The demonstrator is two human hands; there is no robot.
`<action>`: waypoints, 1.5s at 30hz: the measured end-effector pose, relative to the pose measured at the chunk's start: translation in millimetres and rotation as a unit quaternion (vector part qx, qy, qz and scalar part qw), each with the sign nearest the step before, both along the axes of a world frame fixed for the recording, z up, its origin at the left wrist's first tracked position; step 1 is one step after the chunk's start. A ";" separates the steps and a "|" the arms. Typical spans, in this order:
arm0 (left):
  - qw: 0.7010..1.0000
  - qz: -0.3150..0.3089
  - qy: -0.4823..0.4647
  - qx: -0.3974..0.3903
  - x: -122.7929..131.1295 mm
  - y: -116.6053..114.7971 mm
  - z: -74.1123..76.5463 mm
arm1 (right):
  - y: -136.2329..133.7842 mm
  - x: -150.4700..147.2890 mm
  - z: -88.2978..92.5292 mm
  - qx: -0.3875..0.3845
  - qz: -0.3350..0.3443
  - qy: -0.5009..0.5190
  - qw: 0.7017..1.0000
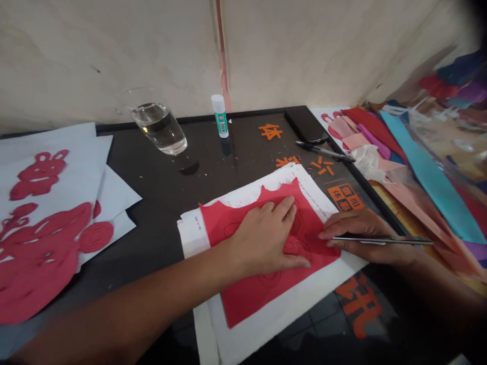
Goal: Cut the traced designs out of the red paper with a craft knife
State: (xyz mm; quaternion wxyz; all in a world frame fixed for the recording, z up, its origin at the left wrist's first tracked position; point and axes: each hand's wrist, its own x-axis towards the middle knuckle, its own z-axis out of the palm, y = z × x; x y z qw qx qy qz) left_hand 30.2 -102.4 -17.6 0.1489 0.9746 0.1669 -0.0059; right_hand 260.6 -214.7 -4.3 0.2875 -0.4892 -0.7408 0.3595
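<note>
My left hand (266, 235) lies flat on a sheet of red paper (251, 296), pressing it down with the fingers spread. Faint outlines are drawn on the red paper, which rests on white paper (277, 324). My right hand (365, 235) is shut on a slim metal craft knife (380, 240). Its thin shaft runs left, and its tip is at the red paper's right side, close to my left hand's fingers. Whether the tip touches the paper is hard to tell.
Cut red figures on white sheets (49, 238) lie at the left of the dark table (152, 187). Behind stand a water glass (160, 129) and a glue stick (220, 116). Orange cut characters (271, 132), a phone (306, 125), a pen (325, 151) and coloured paper strips (429, 172) lie right.
</note>
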 end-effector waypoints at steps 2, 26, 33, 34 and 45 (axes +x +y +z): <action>1.000 0.000 -0.001 0.000 0.1 0.0 -0.3 | -3.0 -3.1 1.5 0.003 -0.023 -0.005 1.000; 1.000 -0.002 -0.008 -0.005 -0.8 0.3 1.1 | -29.8 -62.8 -1.5 -0.041 -0.283 -0.091 0.954; 1.000 0.004 0.005 -0.008 0.1 -0.4 2.7 | -34.1 -60.4 -2.4 -0.008 -0.264 -0.118 0.957; 1.000 0.004 0.006 -0.009 0.2 -0.4 2.7 | -34.7 -60.5 -2.7 -0.005 -0.268 -0.118 0.956; 1.000 0.001 0.003 -0.010 0.1 0.4 1.9 | -43.8 -63.0 0.0 -0.035 -0.303 -0.127 0.944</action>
